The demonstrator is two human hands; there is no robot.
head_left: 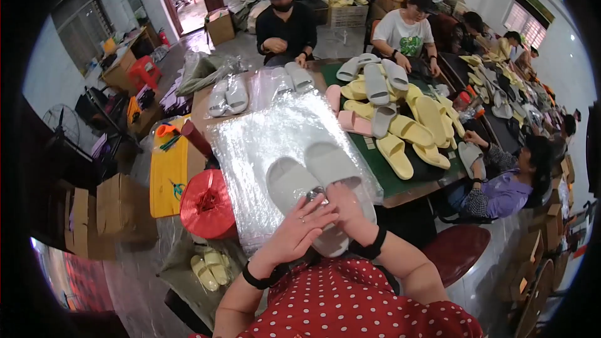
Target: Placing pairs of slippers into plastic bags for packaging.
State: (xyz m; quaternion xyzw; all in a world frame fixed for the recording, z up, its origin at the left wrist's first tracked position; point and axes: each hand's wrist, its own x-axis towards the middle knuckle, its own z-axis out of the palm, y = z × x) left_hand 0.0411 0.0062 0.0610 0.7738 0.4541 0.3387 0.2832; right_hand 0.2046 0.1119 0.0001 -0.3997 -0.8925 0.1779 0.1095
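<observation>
A pair of grey slippers lies in front of me, the left slipper (288, 183) beside the right slipper (330, 159), on a stack of shiny clear plastic bags (250, 144). My left hand (299, 230) rests over the near part of the left slipper, fingers stretched out toward my other hand. My right hand (348, 210) grips the right slipper near its strap, and its fingertips are partly hidden. Between the two hands shows a small shiny metal piece (317, 194) whose kind I cannot make out.
A red twine roll (208, 206) stands left of the bags, near scissors (176, 189) and an orange tape dispenser (166, 130). Yellow, grey and pink slippers (410, 130) are heaped on the green table at right. Bagged grey slippers (228, 97) lie beyond. Several co-workers sit around.
</observation>
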